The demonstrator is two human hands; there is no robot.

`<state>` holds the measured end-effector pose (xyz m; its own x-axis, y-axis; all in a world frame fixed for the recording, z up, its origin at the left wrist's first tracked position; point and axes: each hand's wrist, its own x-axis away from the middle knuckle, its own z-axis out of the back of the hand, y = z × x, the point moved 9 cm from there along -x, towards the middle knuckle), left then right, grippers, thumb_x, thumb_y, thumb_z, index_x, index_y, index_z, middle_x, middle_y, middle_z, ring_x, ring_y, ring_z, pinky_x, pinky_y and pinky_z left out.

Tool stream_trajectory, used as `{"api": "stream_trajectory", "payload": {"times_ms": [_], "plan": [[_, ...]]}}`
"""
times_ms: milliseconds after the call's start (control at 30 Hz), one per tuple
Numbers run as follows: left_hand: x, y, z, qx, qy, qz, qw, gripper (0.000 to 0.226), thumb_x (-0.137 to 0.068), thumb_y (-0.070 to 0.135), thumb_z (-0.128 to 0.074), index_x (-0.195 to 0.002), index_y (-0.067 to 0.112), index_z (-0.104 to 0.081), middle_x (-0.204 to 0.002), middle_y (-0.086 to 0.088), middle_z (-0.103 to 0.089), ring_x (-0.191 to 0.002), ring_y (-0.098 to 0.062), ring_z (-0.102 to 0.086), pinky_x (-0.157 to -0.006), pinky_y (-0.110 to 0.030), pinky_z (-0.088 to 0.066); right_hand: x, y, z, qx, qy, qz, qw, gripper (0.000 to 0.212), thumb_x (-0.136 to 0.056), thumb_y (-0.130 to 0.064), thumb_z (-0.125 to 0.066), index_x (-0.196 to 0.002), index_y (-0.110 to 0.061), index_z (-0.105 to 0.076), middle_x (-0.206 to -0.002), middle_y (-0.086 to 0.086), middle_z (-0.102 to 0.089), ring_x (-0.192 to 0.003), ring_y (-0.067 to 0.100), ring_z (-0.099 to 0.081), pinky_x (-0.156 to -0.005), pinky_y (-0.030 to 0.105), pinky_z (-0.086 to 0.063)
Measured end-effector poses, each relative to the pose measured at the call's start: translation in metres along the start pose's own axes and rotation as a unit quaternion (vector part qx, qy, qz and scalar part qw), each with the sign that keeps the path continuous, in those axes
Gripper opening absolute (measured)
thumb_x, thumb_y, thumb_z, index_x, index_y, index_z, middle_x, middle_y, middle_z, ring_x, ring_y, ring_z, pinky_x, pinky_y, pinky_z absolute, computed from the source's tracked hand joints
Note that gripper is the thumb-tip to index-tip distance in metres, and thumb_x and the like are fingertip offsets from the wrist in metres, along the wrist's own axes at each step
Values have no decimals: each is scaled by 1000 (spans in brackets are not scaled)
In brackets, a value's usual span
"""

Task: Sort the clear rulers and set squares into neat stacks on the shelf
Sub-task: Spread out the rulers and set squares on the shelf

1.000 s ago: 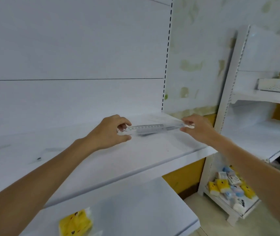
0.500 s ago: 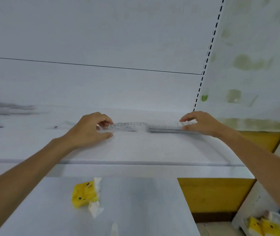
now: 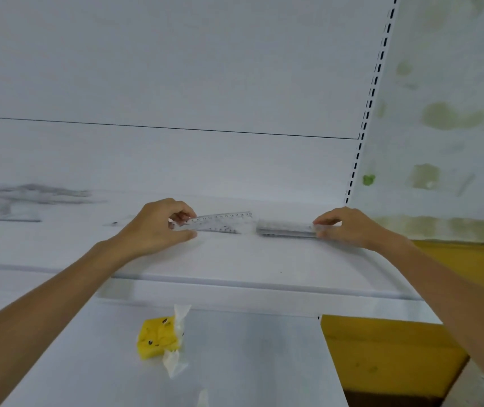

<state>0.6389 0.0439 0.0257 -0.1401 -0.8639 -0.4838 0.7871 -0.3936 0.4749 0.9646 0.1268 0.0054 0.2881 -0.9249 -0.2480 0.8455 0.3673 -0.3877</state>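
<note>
On the smooth white shelf [image 3: 234,265], a thin clear ruler [image 3: 223,222] with fine black markings lies flat. The left hand [image 3: 158,227] pinches its left end, with the fingers [image 3: 182,214] curled over the top and the thumb along the front. Just to its right is a stack of rulers [image 3: 284,229], a flat, pale, layered block. The right hand [image 3: 349,227] grips the stack's right end, fingers [image 3: 326,221] bent over it; blur hides the thumb, which seems tucked beneath. On the lower shelf is a soft yellow packet [image 3: 158,337] in crinkled clear wrap.
</note>
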Motion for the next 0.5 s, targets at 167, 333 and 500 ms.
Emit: {"api": "stream_trajectory", "payload": {"times_ms": [167, 333, 500], "plan": [[-23, 16, -6, 12, -11, -13, 1000, 28, -74, 20, -76, -99, 19, -65, -92, 4, -59, -82, -3, -57, -69, -11, -42, 23, -22, 10, 72, 81, 44, 993, 44, -86, -20, -62, -128, -15, -52, -126, 5, -52, -120, 21, -43, -102, 26, -29], [-65, 48, -43, 61, -17, -31, 997, 25, -78, 23, -72, -103, 19, -65, -97, 3, -60, -86, -7, -57, -71, -11, -40, 68, -37, -6, 68, 85, 38, 993, 29, -90, -29, -53, -117, -20, -59, -123, -3, -55, -118, 16, -45, -99, 26, -33], [-87, 85, -99, 62, -80, -72, 992, 30, -81, 29, -69, -109, 18, -65, -100, 4, -59, -90, -7, -54, -76, -16, -37, 90, -43, -19, 74, 68, 30, 995, 34, -95, -33, -44, -124, -20, -55, -129, -3, -52, -121, 16, -41, -98, 27, -33]]}}
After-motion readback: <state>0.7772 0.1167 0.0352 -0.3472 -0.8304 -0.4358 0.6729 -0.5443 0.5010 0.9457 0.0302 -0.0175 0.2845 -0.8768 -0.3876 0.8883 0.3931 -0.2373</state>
